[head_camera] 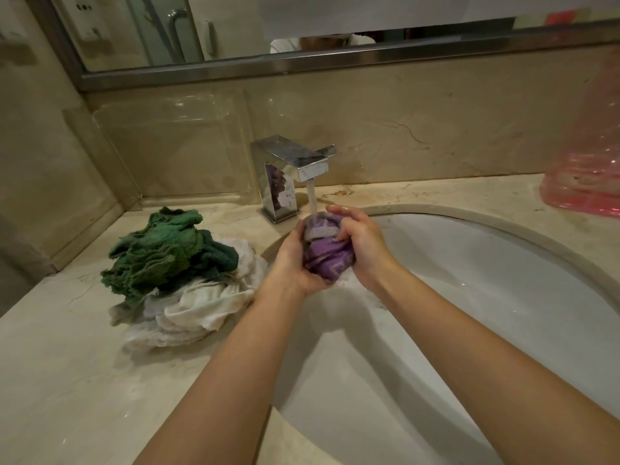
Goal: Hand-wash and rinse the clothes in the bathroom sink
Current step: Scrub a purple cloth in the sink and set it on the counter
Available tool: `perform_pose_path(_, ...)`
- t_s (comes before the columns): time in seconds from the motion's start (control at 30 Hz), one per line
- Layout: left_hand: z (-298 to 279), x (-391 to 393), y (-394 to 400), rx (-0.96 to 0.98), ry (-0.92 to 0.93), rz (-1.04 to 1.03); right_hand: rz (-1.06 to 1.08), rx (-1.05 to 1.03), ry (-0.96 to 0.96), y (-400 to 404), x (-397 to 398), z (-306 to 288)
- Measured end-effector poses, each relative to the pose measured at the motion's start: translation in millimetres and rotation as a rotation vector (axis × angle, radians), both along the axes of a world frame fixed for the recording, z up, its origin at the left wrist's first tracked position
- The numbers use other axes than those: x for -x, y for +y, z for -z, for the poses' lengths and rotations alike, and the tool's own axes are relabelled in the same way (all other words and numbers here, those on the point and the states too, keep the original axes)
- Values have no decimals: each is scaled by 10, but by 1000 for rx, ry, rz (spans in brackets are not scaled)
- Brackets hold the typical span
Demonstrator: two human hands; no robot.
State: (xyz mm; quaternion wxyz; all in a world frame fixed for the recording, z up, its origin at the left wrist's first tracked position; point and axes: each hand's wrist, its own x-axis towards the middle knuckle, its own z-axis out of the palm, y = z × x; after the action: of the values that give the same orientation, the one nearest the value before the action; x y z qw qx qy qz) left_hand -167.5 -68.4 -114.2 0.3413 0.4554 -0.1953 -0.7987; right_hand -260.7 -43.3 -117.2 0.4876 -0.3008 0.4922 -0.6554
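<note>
pink plastic bag (590,156) cut off right; purple cloth (327,260) mostly hidden by hands.

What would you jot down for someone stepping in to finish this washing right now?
Left hand and right hand: both grip the bunched purple cloth under the running faucet, above the sink.
Waiting: green cloth lying on white cloth, on the counter left of the basin.
Done: purple cloth is getting rinsed.
Left: finish it; whether the pile is washed is unclear.

Left hand (292,260) and right hand (363,245) grip a purple cloth (327,255) under the running faucet (295,164) over the sink (469,297).
</note>
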Motion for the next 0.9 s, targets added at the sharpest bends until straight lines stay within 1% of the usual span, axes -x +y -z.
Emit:
perform_pose_path(0.07,38,-6,-47,71,-23,-112,-17,-88,168,-5,-63,-10)
perform_pose_path(0.1,59,6,-75,112,-41,-157,-26,-142,190,-2,-88,-10)
perform_pose_path(0.17,108,17,-113,172,-89,-221,-67,-241,159,31,-158,-20)
perform_pose_path(0.2,115,27,-102,215,-110,-247,-89,-263,155,46,-178,-24)
perform_pose_path(0.23,131,43,-92,276,-168,-290,-106,-272,159,52,-190,-30)
perform_pose_path(0.3,149,90,-68,426,-385,-380,-149,-255,151,62,-225,-50)
perform_pose_path(0.33,137,117,-46,493,-493,-395,-147,-227,152,51,-256,-50)
perform_pose_path(0.37,117,142,-11,553,-563,-398,-113,-188,176,14,-287,-28)
perform_pose_path(0.43,94,170,41,686,-608,-404,30,-111,244,-55,-338,12)
perform_pose_path(0.5,76,166,49,805,-575,-446,159,-50,272,-60,-341,10)
perform_pose_path(0.53,51,155,58,833,-555,-460,173,-19,287,-70,-326,6)
perform_pose_path(0.6,18,127,80,824,-501,-453,137,1,366,-64,-289,-38)
perform_pose_path(0.63,17,119,72,785,-484,-437,122,-14,414,-67,-278,-65)
perform_pose_path(0.73,45,105,5,578,-411,-421,77,-45,508,-87,-249,-117)
perform_pose_path(0.8,34,82,6,476,-409,-379,63,-31,586,-80,-257,-141)
perform_pose_path(0.9,-12,53,23,463,-425,-332,88,16,650,-49,-298,-139)
